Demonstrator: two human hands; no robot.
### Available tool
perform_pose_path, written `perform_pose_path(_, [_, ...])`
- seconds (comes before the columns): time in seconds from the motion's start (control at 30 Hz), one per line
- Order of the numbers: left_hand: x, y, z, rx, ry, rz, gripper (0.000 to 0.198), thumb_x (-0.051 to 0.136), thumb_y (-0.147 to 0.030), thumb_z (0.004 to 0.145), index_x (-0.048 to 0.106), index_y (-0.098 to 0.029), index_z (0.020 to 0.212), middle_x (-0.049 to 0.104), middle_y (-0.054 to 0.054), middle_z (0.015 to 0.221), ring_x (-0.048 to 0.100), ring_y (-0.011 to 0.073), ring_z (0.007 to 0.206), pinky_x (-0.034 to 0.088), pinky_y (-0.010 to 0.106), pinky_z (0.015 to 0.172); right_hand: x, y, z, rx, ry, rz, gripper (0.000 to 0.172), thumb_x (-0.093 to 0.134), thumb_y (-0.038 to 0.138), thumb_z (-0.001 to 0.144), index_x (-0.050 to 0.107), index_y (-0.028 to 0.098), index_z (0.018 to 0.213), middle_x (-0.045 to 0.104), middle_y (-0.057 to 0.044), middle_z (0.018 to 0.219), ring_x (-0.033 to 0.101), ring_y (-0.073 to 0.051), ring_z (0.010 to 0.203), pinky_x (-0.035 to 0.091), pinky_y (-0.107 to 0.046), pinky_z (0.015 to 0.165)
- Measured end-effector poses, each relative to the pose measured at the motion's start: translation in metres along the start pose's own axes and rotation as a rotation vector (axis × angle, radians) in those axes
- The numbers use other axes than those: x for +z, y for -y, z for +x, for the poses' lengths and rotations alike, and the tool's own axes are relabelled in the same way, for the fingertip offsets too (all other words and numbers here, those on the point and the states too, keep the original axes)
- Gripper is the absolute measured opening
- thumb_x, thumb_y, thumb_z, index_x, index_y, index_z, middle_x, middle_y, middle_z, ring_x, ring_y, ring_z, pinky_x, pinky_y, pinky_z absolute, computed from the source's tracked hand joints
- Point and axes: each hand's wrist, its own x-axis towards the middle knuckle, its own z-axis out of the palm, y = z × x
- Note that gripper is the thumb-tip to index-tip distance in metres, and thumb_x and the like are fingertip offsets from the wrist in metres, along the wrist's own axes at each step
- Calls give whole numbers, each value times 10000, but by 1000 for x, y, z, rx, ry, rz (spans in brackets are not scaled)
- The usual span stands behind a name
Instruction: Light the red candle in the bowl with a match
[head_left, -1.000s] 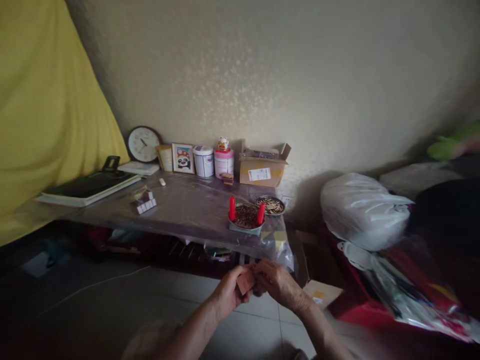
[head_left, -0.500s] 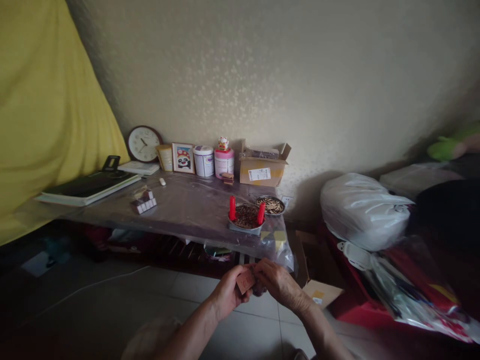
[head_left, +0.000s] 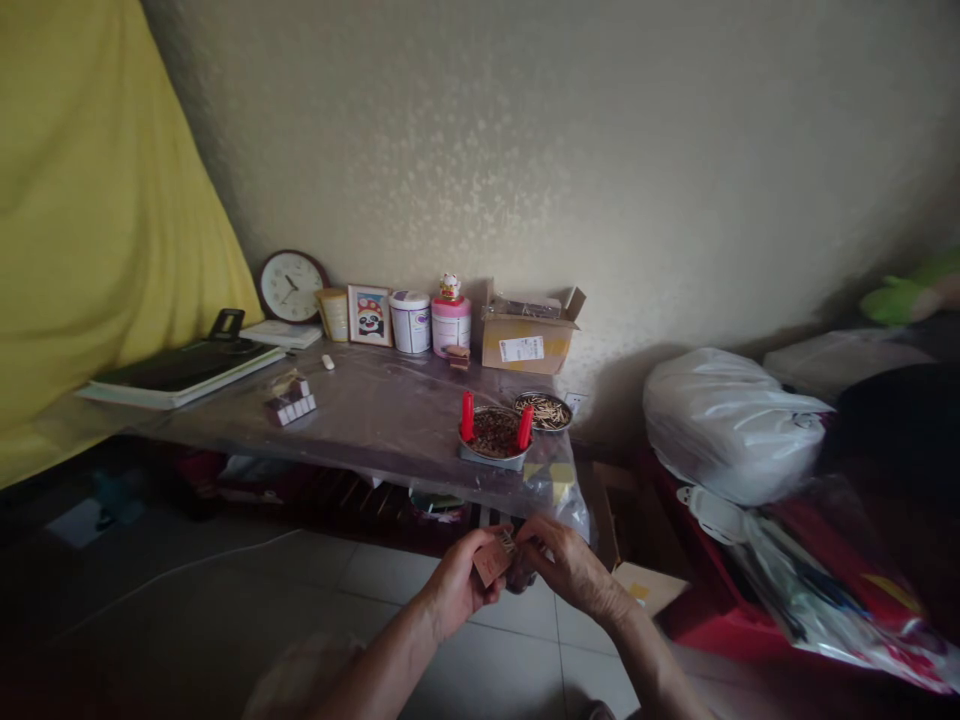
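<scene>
My left hand [head_left: 456, 582] is closed around a small reddish box [head_left: 493, 562], held in front of the low table. My right hand [head_left: 564, 566] pinches at the box's right end, where thin pale sticks poke out. Both hands meet below the table's front edge. Just beyond them a metal dish [head_left: 493, 438] of dark bits with two red handles stands on the table [head_left: 375, 410]. A second dish [head_left: 543, 410] of pale sticks sits behind it.
A clock [head_left: 289, 286], a framed panda picture [head_left: 368, 315], two tubs [head_left: 430, 322] and an open cardboard box [head_left: 526, 336] line the wall. Books [head_left: 184, 367] lie at the table's left. A white plastic bag [head_left: 731, 420] and red clutter are at right. Tiled floor [head_left: 225, 590] lies below.
The view has shifted slightly right. My right fingers have drawn a little away from the box, and the pale sticks at its end now show.
</scene>
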Motion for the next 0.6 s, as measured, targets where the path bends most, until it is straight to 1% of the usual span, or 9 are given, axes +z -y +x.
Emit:
perform_pose_path(0.1, [-1, 1, 0, 5, 8, 3, 356, 489, -281, 760, 563, -138, 1077, 656, 33, 645, 484, 94, 395, 255, 215, 405, -2, 0, 1, -27, -35, 42, 174, 470, 76, 829, 603, 189, 829, 600, -17, 788, 581, -140, 741, 459, -248, 678])
perform_pose_path(0.17, [-1, 1, 0, 8, 19, 2, 334, 493, -280, 757, 577, -138, 1047, 651, 28, 634, 485, 97, 395, 256, 220, 405, -3, 2, 1, -26, -52, 69, 176, 472, 84, 823, 616, 186, 820, 597, -17, 780, 575, -138, 724, 459, -246, 662])
perform_pose_path(0.27, [0, 2, 0, 6, 33, 0, 288, 505, -272, 749, 591, -148, 994, 643, 14, 619, 495, 103, 398, 253, 225, 406, -4, 7, 1, -6, -56, 116, 149, 495, 119, 821, 629, 183, 808, 595, -23, 778, 580, -142, 707, 471, -254, 643])
perform_pose_path(0.37, [2, 2, -2, 7, 39, -5, 225, 520, -281, 748, 604, -160, 917, 626, -3, 581, 492, 103, 388, 243, 227, 404, -4, 14, 2, 29, -48, 217, 127, 515, 193, 841, 638, 188, 809, 599, -28, 790, 594, -143, 690, 489, -255, 618])
perform_pose_path(0.5, [7, 0, -5, 15, 52, -17, 172, 549, -301, 744, 621, -156, 803, 592, -15, 523, 481, 97, 380, 234, 227, 403, -1, 20, 2, 125, -60, 368, 152, 572, 307, 831, 655, 186, 795, 609, -19, 759, 582, -129, 637, 484, -246, 574])
perform_pose_path(0.53, [7, -1, -5, 17, 55, -20, 172, 557, -303, 742, 624, -153, 791, 593, -15, 526, 479, 94, 380, 236, 226, 404, 0, 20, 2, 166, -63, 427, 168, 591, 331, 819, 657, 181, 785, 610, -14, 740, 573, -121, 613, 477, -239, 554])
perform_pose_path(0.6, [8, -2, -6, 24, 61, -26, 182, 563, -307, 743, 634, -149, 801, 611, -9, 552, 477, 87, 383, 243, 222, 406, 2, 18, 2, 270, -98, 620, 203, 640, 371, 778, 652, 169, 770, 606, 4, 675, 550, -106, 543, 455, -225, 501])
